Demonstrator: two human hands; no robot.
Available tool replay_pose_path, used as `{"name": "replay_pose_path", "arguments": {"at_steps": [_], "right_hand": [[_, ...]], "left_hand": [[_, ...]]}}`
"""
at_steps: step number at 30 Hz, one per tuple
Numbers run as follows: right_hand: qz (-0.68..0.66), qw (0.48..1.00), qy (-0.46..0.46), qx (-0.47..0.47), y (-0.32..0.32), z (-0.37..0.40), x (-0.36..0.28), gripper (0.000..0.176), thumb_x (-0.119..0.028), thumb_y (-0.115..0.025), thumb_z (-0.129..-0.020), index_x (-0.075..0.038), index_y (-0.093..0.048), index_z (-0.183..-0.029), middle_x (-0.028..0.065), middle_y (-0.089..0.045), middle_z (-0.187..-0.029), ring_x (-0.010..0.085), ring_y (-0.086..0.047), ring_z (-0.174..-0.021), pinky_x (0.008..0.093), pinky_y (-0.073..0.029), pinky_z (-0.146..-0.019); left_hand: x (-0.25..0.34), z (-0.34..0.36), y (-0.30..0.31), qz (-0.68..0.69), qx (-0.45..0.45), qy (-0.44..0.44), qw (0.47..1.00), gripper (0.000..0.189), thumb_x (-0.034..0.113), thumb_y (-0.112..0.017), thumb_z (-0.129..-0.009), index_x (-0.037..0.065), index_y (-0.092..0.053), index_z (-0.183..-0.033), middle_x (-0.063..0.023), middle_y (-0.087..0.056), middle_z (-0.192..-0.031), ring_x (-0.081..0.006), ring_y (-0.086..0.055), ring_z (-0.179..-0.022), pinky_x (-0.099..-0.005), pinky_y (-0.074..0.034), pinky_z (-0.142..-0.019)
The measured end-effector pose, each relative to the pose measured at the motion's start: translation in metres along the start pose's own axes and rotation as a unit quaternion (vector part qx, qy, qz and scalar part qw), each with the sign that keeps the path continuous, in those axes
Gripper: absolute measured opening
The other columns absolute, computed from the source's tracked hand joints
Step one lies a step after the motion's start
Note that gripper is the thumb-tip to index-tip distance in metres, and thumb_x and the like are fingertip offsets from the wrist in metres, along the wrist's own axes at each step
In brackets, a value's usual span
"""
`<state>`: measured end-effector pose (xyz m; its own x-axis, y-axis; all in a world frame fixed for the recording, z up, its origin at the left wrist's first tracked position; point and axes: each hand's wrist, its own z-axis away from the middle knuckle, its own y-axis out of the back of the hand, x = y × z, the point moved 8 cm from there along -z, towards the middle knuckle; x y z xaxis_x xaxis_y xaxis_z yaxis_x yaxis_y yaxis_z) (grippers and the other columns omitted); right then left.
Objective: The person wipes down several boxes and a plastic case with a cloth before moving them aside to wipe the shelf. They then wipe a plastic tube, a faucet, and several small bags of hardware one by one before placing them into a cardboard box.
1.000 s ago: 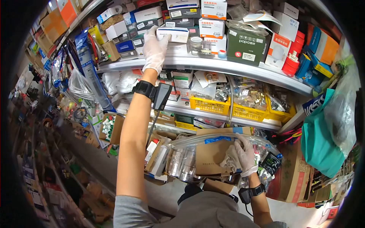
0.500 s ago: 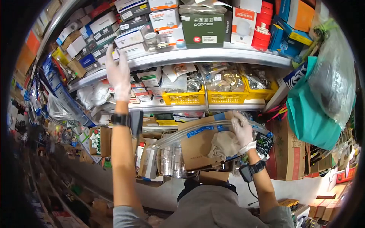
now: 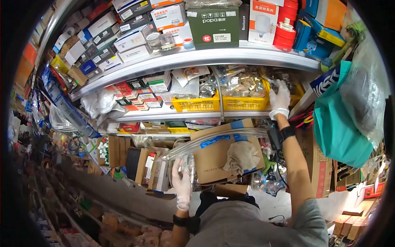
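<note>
My left hand [image 3: 182, 187], in a white glove, is raised low in the middle, fingers stretched upward. It is beside some clear-wrapped cylinders [image 3: 192, 169] and just below the end of a bundle of clear tubing [image 3: 181, 149] with blue labels. My right hand [image 3: 280, 101], gloved too, reaches up to the right-hand yellow basket [image 3: 296, 100], its extended fingers over the bagged parts [image 3: 288, 78] there. A cardboard box [image 3: 212, 158] lies between my arms, under the tubing, with a crumpled beige cloth [image 3: 242, 156] on it.
A metal shelf edge [image 3: 193, 59] runs across above the baskets, carrying a green popa box [image 3: 217, 28], a bulb box [image 3: 262, 22] and red bottles [image 3: 284, 35]. A teal bag [image 3: 335, 123] hangs at right. An opened carton [image 3: 113, 151] stands at lower left.
My left hand has come down from the upper shelf boxes to beside the wrapped cylinders. My right hand has left the tubing and cloth and risen to the right-hand yellow basket.
</note>
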<state>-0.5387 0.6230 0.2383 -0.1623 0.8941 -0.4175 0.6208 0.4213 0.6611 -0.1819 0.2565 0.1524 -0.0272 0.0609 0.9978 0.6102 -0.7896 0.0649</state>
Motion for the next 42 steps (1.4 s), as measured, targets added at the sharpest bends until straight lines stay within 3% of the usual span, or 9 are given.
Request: {"name": "replay_pose_path", "arguments": {"at_steps": [6, 13, 17, 19, 28, 30, 32, 37, 42], "right_hand": [[0.135, 0.964, -0.132, -0.189, -0.026, -0.029, 0.048, 0.05, -0.026, -0.061, -0.09, -0.011, -0.052, -0.137, 0.0199, -0.058, -0.129, 0.0392, -0.059, -0.114, 0.0471, -0.048, -0.095], [-0.167, 0.966, -0.186, -0.064, -0.061, -0.04, 0.103, 0.04, -0.037, -0.052, -0.097, 0.0, -0.067, -0.107, 0.0224, -0.067, -0.104, 0.0352, -0.065, -0.095, 0.04, -0.048, -0.084], [-0.288, 0.924, -0.242, -0.069, -0.088, -0.047, 0.138, 0.05, -0.04, -0.046, -0.1, 0.003, -0.06, -0.123, 0.0204, -0.062, -0.126, 0.0362, -0.058, -0.113, 0.0393, -0.043, -0.095], [-0.584, 0.75, -0.31, -0.026, -0.102, -0.04, 0.137, 0.054, -0.041, -0.044, -0.102, 0.004, -0.056, -0.129, 0.0132, -0.059, -0.134, 0.0304, -0.055, -0.121, 0.0359, -0.041, -0.099], [-0.48, 0.806, -0.341, -0.063, -0.094, -0.031, 0.149, 0.054, -0.036, -0.054, -0.095, 0.001, -0.055, -0.133, 0.0161, -0.055, -0.139, 0.0291, -0.051, -0.129, 0.034, -0.039, -0.104], [-0.211, 0.947, -0.198, -0.14, -0.073, -0.048, 0.117, 0.051, -0.032, -0.059, -0.09, 0.002, -0.058, -0.128, 0.0232, -0.057, -0.132, 0.0364, -0.057, -0.119, 0.0378, -0.043, -0.101], [-0.077, 0.996, -0.035, -0.029, -0.019, -0.053, 0.034, 0.048, -0.031, -0.063, -0.088, 0.004, -0.06, -0.121, 0.0279, -0.061, -0.118, 0.0428, -0.06, -0.106, 0.0437, -0.047, -0.095], [-0.058, 0.976, 0.202, -0.062, -0.037, -0.041, -0.087, 0.056, -0.039, -0.066, -0.084, -0.003, -0.059, -0.126, 0.0263, -0.062, -0.116, 0.0417, -0.058, -0.109, 0.0475, -0.043, -0.1], [0.009, 0.942, 0.237, -0.239, -0.07, -0.041, -0.175, 0.06, -0.029, -0.063, -0.078, -0.011, -0.054, -0.135, 0.0265, -0.055, -0.13, 0.0409, -0.053, -0.121, 0.0471, -0.039, -0.106]], "left_hand": [[-0.032, 0.046, 0.036, 0.038, 0.043, 0.076, 0.995, 0.043, 0.006, -0.05, -0.1, 0.0, -0.04, -0.142, -0.0143, -0.05, -0.14, -0.0148, -0.054, -0.116, -0.0263, -0.046, -0.093], [-0.045, 0.056, 0.035, 0.103, 0.081, 0.121, 0.984, 0.039, 0.006, -0.052, -0.1, 0.0, -0.046, -0.137, -0.0073, -0.058, -0.128, -0.0093, -0.056, -0.098, -0.0236, -0.048, -0.084], [-0.043, 0.054, 0.025, 0.074, 0.059, 0.126, 0.988, 0.032, 0.009, -0.054, -0.099, 0.002, -0.053, -0.131, -0.0019, -0.059, -0.121, -0.0073, -0.055, -0.093, -0.0237, -0.049, -0.083], [-0.041, 0.052, 0.017, 0.072, 0.036, 0.123, 0.989, 0.031, 0.01, -0.054, -0.099, 0.002, -0.054, -0.129, -0.0015, -0.058, -0.121, -0.0076, -0.055, -0.094, -0.0241, -0.049, -0.084], [-0.031, 0.035, -0.013, 0.013, -0.005, 0.102, 0.995, 0.028, 0.017, -0.056, -0.1, 0.001, -0.058, -0.123, -0.0035, -0.06, -0.119, -0.009, -0.057, -0.091, -0.0255, -0.05, -0.085], [-0.038, 0.036, -0.019, 0.027, -0.036, 0.105, 0.993, 0.028, 0.018, -0.056, -0.1, 0.001, -0.059, -0.123, -0.0042, -0.061, -0.119, -0.0095, -0.058, -0.089, -0.0248, -0.05, -0.082], [-0.041, 0.037, -0.022, 0.026, -0.023, 0.091, 0.995, 0.027, 0.017, -0.056, -0.1, 0.0, -0.06, -0.121, -0.0018, -0.062, -0.114, -0.0073, -0.056, -0.085, -0.0226, -0.048, -0.078], [-0.048, 0.041, -0.025, 0.027, -0.037, 0.101, 0.994, 0.025, 0.016, -0.057, -0.1, 0.0, -0.063, -0.119, 0.0032, -0.061, -0.1, -0.003, -0.05, -0.078, -0.0189, -0.044, -0.073], [-0.056, 0.046, -0.012, 0.016, -0.022, 0.103, 0.994, 0.027, 0.014, -0.058, -0.099, -0.001, -0.061, -0.121, 0.0012, -0.062, -0.101, -0.0041, -0.053, -0.081, -0.0194, -0.045, -0.074]]}}
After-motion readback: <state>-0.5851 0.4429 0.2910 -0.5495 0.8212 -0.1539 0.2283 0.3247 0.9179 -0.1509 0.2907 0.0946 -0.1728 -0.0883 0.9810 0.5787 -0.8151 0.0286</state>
